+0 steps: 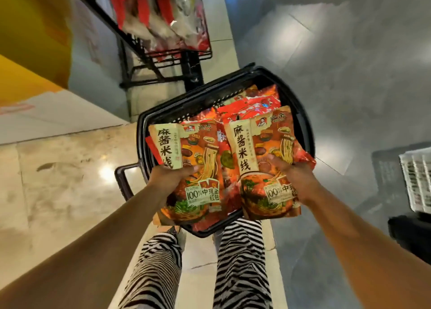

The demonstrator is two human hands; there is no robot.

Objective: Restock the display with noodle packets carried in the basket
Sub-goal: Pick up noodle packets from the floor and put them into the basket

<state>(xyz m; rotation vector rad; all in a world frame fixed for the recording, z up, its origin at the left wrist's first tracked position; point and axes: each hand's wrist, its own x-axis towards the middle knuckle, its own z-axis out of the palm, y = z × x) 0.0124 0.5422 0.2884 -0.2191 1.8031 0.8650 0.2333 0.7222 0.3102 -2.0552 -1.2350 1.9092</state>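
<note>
A black plastic basket [300, 122] stands on the floor in front of my legs, filled with several orange-red noodle packets [261, 101]. My left hand [168, 180] grips one noodle packet [198, 169] by its left side, thumb on the front. My right hand [296, 178] grips a second, identical packet [263, 155] by its right side. Both packets are held face up just above the basket, side by side. The basket's handle [123, 180] hangs out to the left.
A black wire display rack [163, 61] with red and white packaged goods [163, 22] stands ahead at upper left. A yellow and white stand [35, 52] fills the left edge. A dark crate and a stack of printed packs [417, 178] sit at the right. Glossy tiled floor lies all around.
</note>
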